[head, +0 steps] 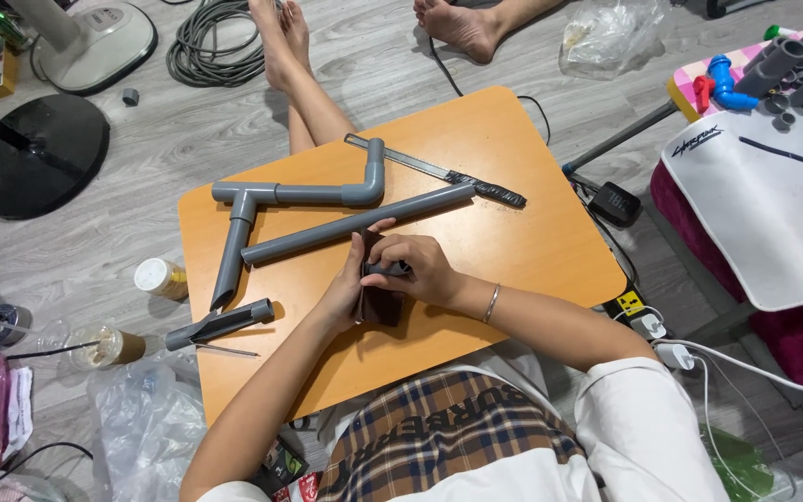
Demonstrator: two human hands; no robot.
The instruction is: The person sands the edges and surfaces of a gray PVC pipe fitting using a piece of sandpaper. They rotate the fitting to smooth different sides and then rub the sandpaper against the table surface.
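My left hand [346, 290] and my right hand [423, 270] meet over the middle of a low orange table [532, 232]. The left hand cups a dark brown sheet [383, 307]. The right hand grips a short grey pipe piece [388, 270] pressed against that sheet. Just beyond the hands lies a long grey pipe [346, 226]. Behind it sits a grey pipe assembly with a tee and an elbow [276, 194]. A saw blade with a black wrapped handle [439, 172] lies at the far side.
A cut grey pipe stub [220, 323] and a thin metal pin [225, 350] lie at the table's left edge. A small can [160, 277] and a drink cup [109, 346] stand on the floor. Another person's legs [304, 93], fan bases, coiled cable and a white board [764, 204] surround the table.
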